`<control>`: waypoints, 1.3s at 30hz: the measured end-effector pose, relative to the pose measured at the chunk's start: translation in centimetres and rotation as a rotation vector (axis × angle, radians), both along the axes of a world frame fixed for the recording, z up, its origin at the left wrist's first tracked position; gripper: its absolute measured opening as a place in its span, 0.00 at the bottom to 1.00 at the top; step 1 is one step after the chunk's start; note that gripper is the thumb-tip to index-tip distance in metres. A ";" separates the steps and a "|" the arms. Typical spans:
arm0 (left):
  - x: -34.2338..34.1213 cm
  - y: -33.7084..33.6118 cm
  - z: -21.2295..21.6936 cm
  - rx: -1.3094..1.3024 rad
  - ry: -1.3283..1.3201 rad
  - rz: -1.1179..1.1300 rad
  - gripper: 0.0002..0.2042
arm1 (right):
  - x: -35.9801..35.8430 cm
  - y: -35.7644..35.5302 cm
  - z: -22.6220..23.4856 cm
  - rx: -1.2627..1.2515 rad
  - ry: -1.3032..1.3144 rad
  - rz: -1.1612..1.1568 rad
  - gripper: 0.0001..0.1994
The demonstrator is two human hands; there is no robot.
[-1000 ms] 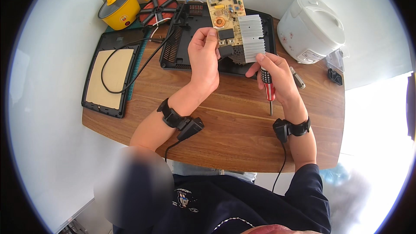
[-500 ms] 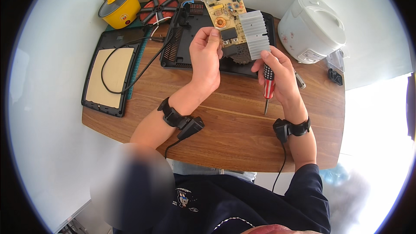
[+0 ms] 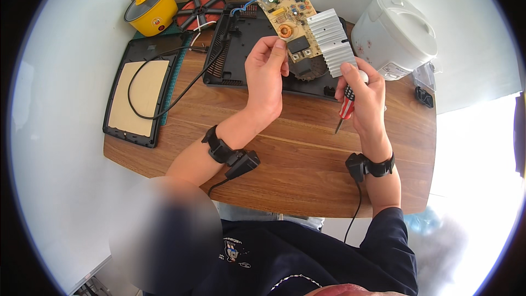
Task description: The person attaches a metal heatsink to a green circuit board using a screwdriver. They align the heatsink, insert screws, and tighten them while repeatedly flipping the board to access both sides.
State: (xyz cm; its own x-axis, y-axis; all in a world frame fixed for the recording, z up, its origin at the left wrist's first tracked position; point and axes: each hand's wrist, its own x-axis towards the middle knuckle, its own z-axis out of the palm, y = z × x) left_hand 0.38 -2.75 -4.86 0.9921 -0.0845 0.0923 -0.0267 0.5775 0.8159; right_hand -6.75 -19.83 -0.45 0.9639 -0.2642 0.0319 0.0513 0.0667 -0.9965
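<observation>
The left hand [image 3: 266, 79] pinches the low left corner of a tan board [image 3: 285, 13] between its thumb and bent fingers. The board is up over the black case [image 3: 249, 46], and its top leans to the left. It has lots of little parts on it, with a round copper ring [image 3: 285, 31] near the left hand. Blue wires [image 3: 245, 6] run from its left edge down to the case. A silver block [image 3: 332, 41] with ridges sits along the right side of the board. The right hand [image 3: 366, 96] has its thumb on the low end of this block, and its fingers are also closed around a screwdriver [image 3: 347, 107]. The tip of the screwdriver points down and a bit left, over the bare wood of the counter [image 3: 285, 159]. Each wrist wears a black strap. The case lies flat at the back, and a round grille [image 3: 313, 71] shows in it under the board. To its left are a yellow pot [image 3: 150, 12], a round red and black part [image 3: 200, 13] and a black panel [image 3: 137, 96] with a tan sheet on it. A black cord [image 3: 178, 101] loops over the panel. A white cooker [image 3: 392, 38] stands on the right, with a clear bag [image 3: 424, 77] just beside it.
</observation>
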 end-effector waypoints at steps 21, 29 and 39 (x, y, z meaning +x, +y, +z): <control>-2.9 -0.8 1.6 -0.131 -0.143 -0.283 0.27 | -0.3 1.9 -1.1 -1.354 -0.766 -0.247 0.21; -3.0 -0.8 2.2 -0.148 0.047 -0.185 0.08 | -0.8 2.4 -1.1 -1.295 -0.744 -0.043 0.21; -0.5 0.2 -0.7 -0.085 0.056 -0.294 0.10 | -1.1 2.0 -1.1 -1.291 -0.635 0.130 0.14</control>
